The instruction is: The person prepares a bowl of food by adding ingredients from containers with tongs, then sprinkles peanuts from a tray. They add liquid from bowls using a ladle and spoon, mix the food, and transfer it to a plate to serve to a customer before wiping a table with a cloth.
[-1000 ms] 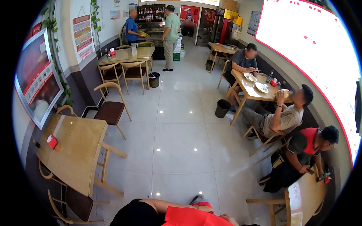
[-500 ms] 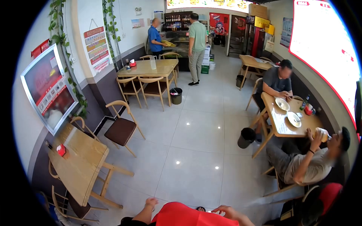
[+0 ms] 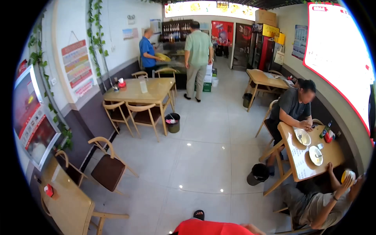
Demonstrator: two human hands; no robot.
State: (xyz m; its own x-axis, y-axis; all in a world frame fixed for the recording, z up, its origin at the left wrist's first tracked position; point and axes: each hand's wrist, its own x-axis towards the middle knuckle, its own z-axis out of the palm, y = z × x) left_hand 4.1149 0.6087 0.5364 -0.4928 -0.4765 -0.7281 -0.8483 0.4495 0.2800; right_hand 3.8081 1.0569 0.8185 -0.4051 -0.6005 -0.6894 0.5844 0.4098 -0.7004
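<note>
The red garment point(image 3: 219, 228) on my own body fills the bottom middle of the view. A strip of skin from my right hand point(image 3: 252, 229) shows at the lower edge, just right of the garment; it is blurred and its fingers cannot be made out. My left hand is out of view. A foot in a dark sandal point(image 3: 199, 214) stands on the tiles just ahead of the garment.
Wooden tables stand left point(image 3: 66, 196) and back left point(image 3: 156, 88). Two seated people are at a right table point(image 3: 333, 149) with bowls point(image 3: 315, 156); a black bin point(image 3: 257, 174) is beside it. A brown chair point(image 3: 107, 172) stands left; two people stand near the back counter.
The view has shifted forward, so tables and chairs appear nearer. My left hand has dropped out of view and my right hand has moved mostly below the edge. The seated person's cup is lower.
</note>
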